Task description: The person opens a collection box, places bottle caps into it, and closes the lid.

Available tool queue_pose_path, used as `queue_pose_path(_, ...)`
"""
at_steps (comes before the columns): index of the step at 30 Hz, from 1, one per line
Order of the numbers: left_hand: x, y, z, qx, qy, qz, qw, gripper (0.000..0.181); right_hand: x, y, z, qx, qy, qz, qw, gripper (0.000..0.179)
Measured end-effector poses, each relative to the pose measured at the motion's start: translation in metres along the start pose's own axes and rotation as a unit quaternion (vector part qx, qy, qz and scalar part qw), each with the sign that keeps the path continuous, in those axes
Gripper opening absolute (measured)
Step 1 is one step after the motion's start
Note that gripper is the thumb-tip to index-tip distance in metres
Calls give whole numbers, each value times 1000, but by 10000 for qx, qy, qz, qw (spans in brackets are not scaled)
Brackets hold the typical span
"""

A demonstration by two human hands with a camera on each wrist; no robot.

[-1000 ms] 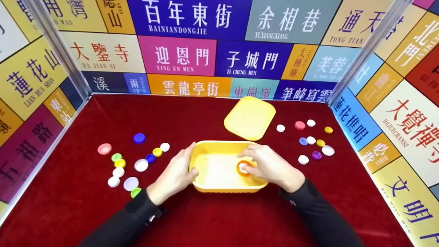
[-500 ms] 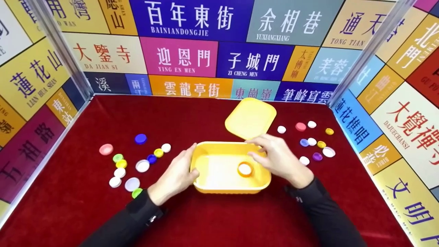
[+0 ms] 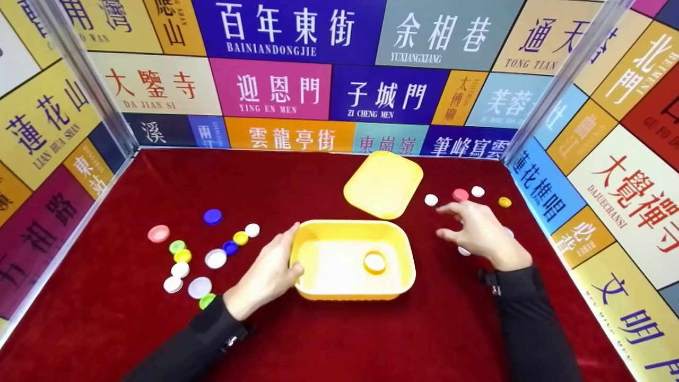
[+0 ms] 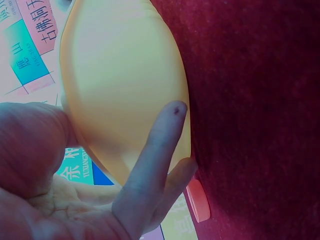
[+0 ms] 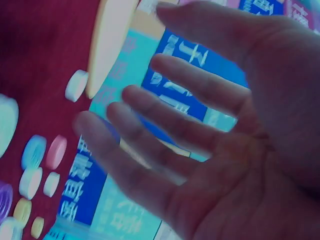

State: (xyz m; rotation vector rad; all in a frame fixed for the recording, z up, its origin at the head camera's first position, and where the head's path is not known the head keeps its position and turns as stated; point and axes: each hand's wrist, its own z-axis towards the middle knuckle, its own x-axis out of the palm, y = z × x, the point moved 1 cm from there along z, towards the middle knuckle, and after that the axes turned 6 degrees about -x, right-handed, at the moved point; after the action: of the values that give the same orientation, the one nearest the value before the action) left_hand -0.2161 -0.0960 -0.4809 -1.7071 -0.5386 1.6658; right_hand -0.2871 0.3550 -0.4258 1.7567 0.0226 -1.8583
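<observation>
My left hand (image 3: 269, 268) grips the left end of a yellow plastic box (image 3: 353, 293), thumb at the rim and fingers along the outer wall (image 4: 120, 85). Inside the box, right of its middle, lies an orange bottle cap with a white centre (image 3: 375, 262). My right hand (image 3: 484, 233) is over the group of caps on the right, fingers spread and holding nothing, partly hiding several of them. A pink-red cap (image 3: 460, 194) shows just beyond its fingertips, and a white cap (image 3: 431, 200) lies to their left. In the right wrist view, a blue cap (image 5: 34, 152) is among those below the hand.
A yellow lid (image 3: 383, 185) lies behind the box. Several coloured caps, among them a blue cap (image 3: 212, 216) and a pink cap (image 3: 158, 233), are scattered at left on the dark red cloth (image 3: 339, 345). Printed panels (image 3: 276, 87) enclose the back and sides.
My right hand has let go of the orange cap inside the box, then moved out to the right over the caps. My left hand keeps its hold on the box.
</observation>
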Motion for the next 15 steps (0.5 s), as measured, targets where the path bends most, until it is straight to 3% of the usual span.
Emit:
queue_pose_path(8,0,0,-2,55,-12,-6,10000,85,5,-28,-9,1084,1019,-213,9886,52)
queue_pose_path(15,-2,2,-2,51,-14,-31,10000,85,12,-34,-6,935,1093,-303,9891,39)
